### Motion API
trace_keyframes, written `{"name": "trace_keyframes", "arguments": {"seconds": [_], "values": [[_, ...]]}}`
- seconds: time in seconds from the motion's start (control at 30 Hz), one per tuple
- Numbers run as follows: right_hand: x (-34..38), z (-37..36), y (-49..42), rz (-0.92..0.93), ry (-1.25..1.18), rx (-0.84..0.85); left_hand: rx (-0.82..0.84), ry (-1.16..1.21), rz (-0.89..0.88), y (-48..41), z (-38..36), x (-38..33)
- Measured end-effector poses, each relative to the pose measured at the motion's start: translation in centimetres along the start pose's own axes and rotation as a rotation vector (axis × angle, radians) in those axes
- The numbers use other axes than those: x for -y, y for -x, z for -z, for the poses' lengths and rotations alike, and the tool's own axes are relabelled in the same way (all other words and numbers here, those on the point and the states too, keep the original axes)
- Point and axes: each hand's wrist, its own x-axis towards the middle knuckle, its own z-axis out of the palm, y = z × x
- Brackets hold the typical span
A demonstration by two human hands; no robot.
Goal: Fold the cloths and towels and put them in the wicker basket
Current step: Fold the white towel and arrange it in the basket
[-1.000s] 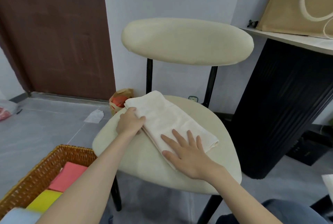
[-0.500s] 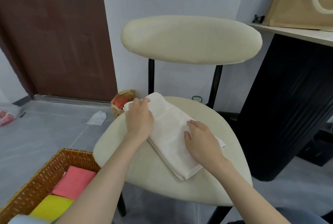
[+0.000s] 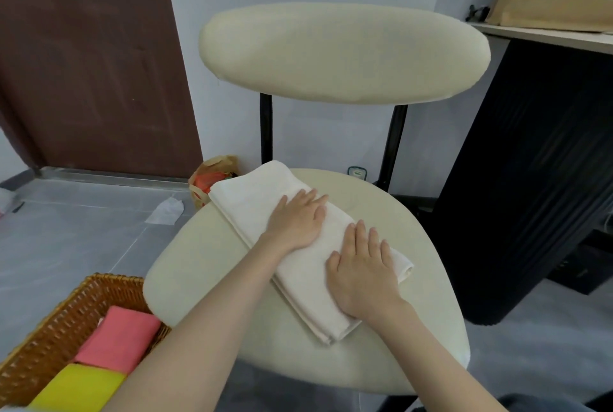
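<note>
Both hands lie flat, fingers straight and nearly together, on the folded towel (image 3: 308,246) on the chair (image 3: 428,262): left hand (image 3: 297,222), right hand (image 3: 363,270). The basket (image 3: 49,328), lower left, holds a pink cloth (image 3: 121,338) and a yellow cloth (image 3: 78,388).

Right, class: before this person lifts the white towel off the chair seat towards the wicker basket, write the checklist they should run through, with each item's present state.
1. White towel folded into a neat long strip: ok.
2. Towel fully supported on the chair seat: ok.
3. Left hand and right hand both flat on the towel, not yet gripping: not ok for lifting.
4. Wicker basket close by, at lower left: ok.
5. Free room in the basket beside the pink cloth and yellow cloth: cannot tell, an arm hides part of it.
</note>
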Motion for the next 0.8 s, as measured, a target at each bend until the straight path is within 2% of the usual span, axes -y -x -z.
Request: {"name": "trace_keyframes", "arguments": {"seconds": [0.37,0.53,0.63,0.73,0.8], "values": [[-0.1,0.8,-0.3,0.030,0.044,0.093,-0.061,-0.075,0.307,-4.9,1.1,5.2],[0.0,0.8,-0.3,0.026,0.055,0.109,-0.069,-0.119,0.394,-4.9,2.0,7.1],[0.0,0.9,-0.2,0.021,0.054,0.117,-0.062,-0.083,0.371,-4.7,2.4,7.5],[0.1,0.9,-0.2,0.014,0.052,0.129,-0.183,-0.017,0.327,-3.3,2.6,7.1],[0.2,0.9,-0.2,0.006,0.054,0.134,-0.303,-0.056,0.310,-1.8,2.6,5.7]]}}
